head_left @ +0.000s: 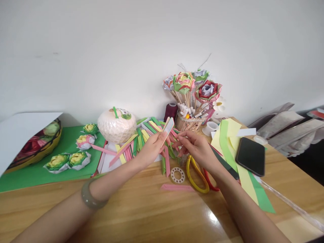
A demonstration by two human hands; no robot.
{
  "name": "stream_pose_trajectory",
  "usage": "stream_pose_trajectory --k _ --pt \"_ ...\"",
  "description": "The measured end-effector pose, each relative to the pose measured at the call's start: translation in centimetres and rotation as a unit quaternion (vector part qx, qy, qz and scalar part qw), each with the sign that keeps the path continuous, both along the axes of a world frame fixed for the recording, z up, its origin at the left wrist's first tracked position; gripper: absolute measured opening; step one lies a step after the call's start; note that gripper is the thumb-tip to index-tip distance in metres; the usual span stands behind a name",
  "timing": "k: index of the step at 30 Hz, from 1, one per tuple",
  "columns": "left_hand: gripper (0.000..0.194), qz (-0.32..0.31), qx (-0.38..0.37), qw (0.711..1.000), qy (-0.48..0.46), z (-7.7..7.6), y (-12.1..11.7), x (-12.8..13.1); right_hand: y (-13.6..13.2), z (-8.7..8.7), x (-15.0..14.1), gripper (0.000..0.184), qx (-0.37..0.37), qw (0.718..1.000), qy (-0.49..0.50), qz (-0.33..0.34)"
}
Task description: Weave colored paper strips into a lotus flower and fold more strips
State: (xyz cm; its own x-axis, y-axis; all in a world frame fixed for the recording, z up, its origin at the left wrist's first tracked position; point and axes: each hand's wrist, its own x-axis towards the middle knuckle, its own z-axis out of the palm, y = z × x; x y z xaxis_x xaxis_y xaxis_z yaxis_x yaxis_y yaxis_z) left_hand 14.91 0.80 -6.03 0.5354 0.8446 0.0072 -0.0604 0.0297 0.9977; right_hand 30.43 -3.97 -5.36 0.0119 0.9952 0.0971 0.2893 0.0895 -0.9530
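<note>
My left hand point(155, 147), with a bangle point(91, 193) on its forearm, is closed around a small bundle of folded paper strips point(168, 125), white, pale blue and pink at the upper end. Just to its right, my right hand point(192, 145) has bent fingers drawn together near the bundle; what they pinch, if anything, is too small to make out. Behind and below both hands lies a heap of folded pink, green and yellow strips point(138, 143). A single pink strip point(177, 187) lies nearer me, below a tape roll point(177, 175) and yellow-and-red-handled scissors point(196, 179).
Layered paper flowers point(80, 158) sit on green paper point(76, 170) at left, beside a basket point(37, 148) and a white textured round container point(116, 126). At the back stand stick-mounted paper flowers point(184, 82) and a thread spool point(170, 110). A phone point(250, 156) rests on paper at right.
</note>
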Motion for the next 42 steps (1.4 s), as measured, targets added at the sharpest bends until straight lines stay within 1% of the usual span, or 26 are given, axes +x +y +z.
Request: stream_pose_trajectory --k 3,6,8,10,12,13,14,16,18,20,22,25,28,31,35,39,42 --pt "0.038 -0.017 -0.003 0.999 -0.045 0.3 0.2 0.2 0.0 -0.2 0.1 0.021 0.014 1.000 -0.026 -0.006" --pt "0.037 -0.066 -0.025 0.994 -0.081 0.9 0.5 0.3 0.0 -0.1 0.1 0.020 0.045 0.995 -0.090 -0.016" --pt "0.036 -0.082 -0.054 0.991 -0.094 1.4 0.7 0.2 0.0 0.1 0.1 0.020 0.066 0.984 -0.161 -0.040" --pt "0.034 -0.079 -0.077 0.988 -0.104 1.8 0.9 0.2 0.0 0.2 0.2 0.018 0.094 0.966 -0.232 -0.064" --pt "0.033 -0.071 -0.087 0.987 -0.113 2.2 1.1 0.0 0.0 0.2 0.4 0.014 0.137 0.951 -0.267 -0.074" --pt "0.033 -0.068 -0.088 0.987 -0.116 2.3 1.2 -0.1 0.0 0.2 0.5 0.012 0.158 0.948 -0.266 -0.075" --pt "0.034 -0.065 -0.085 0.987 -0.119 2.5 1.3 -0.3 0.1 0.2 0.5 0.012 0.171 0.950 -0.250 -0.074" --pt "0.035 -0.059 -0.074 0.988 -0.123 2.8 1.4 -0.8 0.2 0.2 0.7 0.012 0.171 0.965 -0.186 -0.068" --pt "0.034 -0.055 -0.060 0.989 -0.123 3.0 1.4 -1.4 0.3 0.4 0.7 0.013 0.135 0.983 -0.105 -0.069" --pt "0.034 -0.053 -0.053 0.991 -0.110 3.0 1.4 -2.0 0.4 0.6 0.8 0.014 0.080 0.993 -0.014 -0.085" --pt "0.036 -0.052 -0.051 0.993 -0.090 3.0 1.3 -2.7 0.4 0.8 0.8 0.013 0.027 0.991 0.083 -0.103" --pt "0.038 -0.048 -0.061 0.995 -0.059 2.5 1.1 -3.6 0.5 0.8 1.0 0.014 -0.007 0.978 0.180 -0.107" --pt "0.038 -0.046 -0.080 0.995 -0.031 1.9 0.8 -4.4 0.6 0.6 1.1 0.015 -0.014 0.972 0.214 -0.099" --pt "0.036 -0.052 -0.083 0.995 -0.006 1.2 0.5 -5.4 0.8 0.4 1.3 0.016 -0.014 0.964 0.246 -0.102" --pt "0.038 -0.055 -0.088 0.994 0.028 0.9 0.6 -7.0 1.1 0.2 1.7 0.017 0.017 0.955 0.267 -0.129" --pt "0.041 -0.027 -0.063 0.997 0.042 1.2 0.6 -7.6 0.9 0.2 1.2 0.018 0.073 0.952 0.245 -0.169" --pt "0.041 -0.010 -0.014 0.999 0.031 1.7 0.1 -6.7 0.1 0.6 0.1 0.013 0.102 0.958 0.200 -0.180"
